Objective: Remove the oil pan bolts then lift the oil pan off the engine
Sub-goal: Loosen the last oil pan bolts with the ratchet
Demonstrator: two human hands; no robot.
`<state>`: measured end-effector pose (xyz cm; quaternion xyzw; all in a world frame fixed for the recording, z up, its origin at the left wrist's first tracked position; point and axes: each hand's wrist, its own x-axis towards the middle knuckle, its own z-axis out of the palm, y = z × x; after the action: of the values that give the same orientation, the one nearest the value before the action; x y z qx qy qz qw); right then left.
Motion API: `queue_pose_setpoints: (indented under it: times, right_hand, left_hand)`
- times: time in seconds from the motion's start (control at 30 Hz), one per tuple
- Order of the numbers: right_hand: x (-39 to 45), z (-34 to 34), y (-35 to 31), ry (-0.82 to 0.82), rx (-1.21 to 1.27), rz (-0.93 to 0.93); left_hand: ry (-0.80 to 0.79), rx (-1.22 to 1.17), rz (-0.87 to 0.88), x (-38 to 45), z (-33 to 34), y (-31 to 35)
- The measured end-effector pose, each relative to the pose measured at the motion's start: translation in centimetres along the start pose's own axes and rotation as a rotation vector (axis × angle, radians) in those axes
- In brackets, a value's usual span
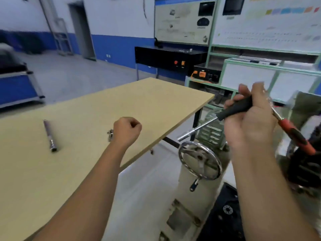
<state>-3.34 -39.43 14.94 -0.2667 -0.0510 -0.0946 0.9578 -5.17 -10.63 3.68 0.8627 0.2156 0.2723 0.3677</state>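
Fingers first: right hand (250, 117) is curled tight round the black handle of a nut driver (215, 119), with its shaft running toward 8 o'clock to a socket tip hanging free over the handwheel (199, 160). The same fist also carries a red-handled tool (293, 134), which sticks out toward 4 o'clock. Holding both in one hand probably keeps the other free for loose hardware, though that's my guess.

Left hand (127, 130) is a closed fist, knuckles up, over the wooden table (156, 101). I can't tell whether anything is inside it. At its 9 o'clock, just beside the wrist, sits a small cluster of bolts (110, 133) on the tabletop, so the fist is plausibly there to drop off another one. Further out at 9 o'clock, well apart, lies a loose socket extension (50, 136), parked within reach.

Oil pan: not clearly identifiable. The engine (305, 153) is a blurred mass at 3 o'clock at the frame edge, behind the right hand and on the stand with the handwheel, so the pan is presumably over there. Whether it's still bolted on can't be read.

Judgement — bolt removal is mid-way, with some bolts out and the tools not put down, so the lift hasn't started.
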Motion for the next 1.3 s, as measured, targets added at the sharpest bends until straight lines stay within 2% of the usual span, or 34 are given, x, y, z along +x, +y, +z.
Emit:
queue_pose_setpoints:
  times: [0.13,0.2,0.27,0.5,0.57,0.63,0.67,0.73,0.83,0.9,1.03,1.17,1.3]
  right_hand:
    - [-1.5,-1.2,4.6,0.002,0.090,0.217]
    - [-2.1,-1.5,5.8,0.009,0.107,0.268]
    - [-2.3,-1.7,6.2,0.008,0.084,0.281]
    - [-2.6,-2.4,4.7,0.001,0.014,0.275]
    - [-3.0,-2.6,4.0,-0.009,0.003,0.270]
    - [-3.3,-2.6,3.1,-0.021,0.006,0.254]
    - [-3.3,-2.5,2.5,-0.029,0.012,0.241]
    - [-3.4,-2.2,1.0,-0.054,0.018,0.206]
    - [-3.3,-2.1,-2.6,-0.090,-0.034,0.109]
    - [-3.0,-2.6,-6.2,-0.093,-0.065,0.012]
    - [-3.5,-4.8,-15.7,-0.051,-0.097,-0.215]
    - [-5.7,-7.7,-26.4,0.001,-0.176,-0.460]
    - [-8.8,-9.5,-35.8,0.185,-0.361,-0.616]
  left_hand:
    - [0.011,0.134,-0.129,-0.6,-2.7,-6.0]
    - [0.002,0.147,-0.095,-1.4,-2.4,-7.5]
    - [0.028,0.134,-0.069,-1.2,-2.1,-8.3]
    - [0.186,0.034,-0.166,-1.3,-2.5,-8.3]
    - [0.256,-0.078,-0.190,-2.1,-2.6,-7.7]
    - [0.283,-0.295,-0.198,-4.1,-1.7,-5.3]
    - [0.238,-0.391,-0.161,-5.3,-0.9,-3.3]
    - [0.036,-0.518,0.043,-7.8,1.1,1.2]
    - [-0.327,-0.553,0.478,-10.4,3.2,9.1]
    - [-0.496,-0.515,0.682,-11.3,4.7,14.0]
    - [-0.627,-0.400,0.977,-14.1,8.9,24.0]
    - [-0.713,-0.468,1.256,-20.2,13.3,33.9]
    - [-0.876,-0.541,1.406,-27.7,15.9,42.4]
